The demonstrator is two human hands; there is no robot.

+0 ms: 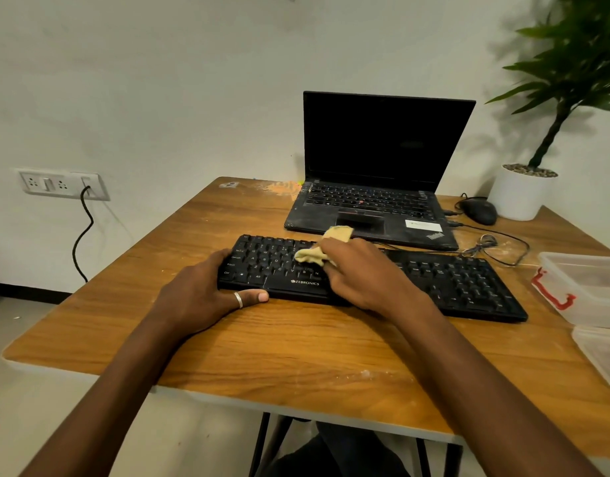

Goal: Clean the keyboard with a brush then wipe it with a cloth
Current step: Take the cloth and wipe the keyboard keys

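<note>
The keyboard (451, 280) lies across the middle of the table (296, 346), just on my side of the laptop (383, 142). My left hand (207, 290) grips its left end, thumb along the front edge, I judge to stop it sliding. My right hand (362, 273) bunches the cloth (310, 254) against the centre keys, wiping, with its fingertips hidden. I see no brush.

desk (296, 342): wood top, pale scuffs | laptop (383, 139): open, screen dark, at back | mouse (479, 211): black, just right of laptop | plant (522, 196): white pot, back right corner | box (586, 284): clear, red latch, right edge | socket (60, 184): on left wall, black cord (83, 235) plugged in
</note>
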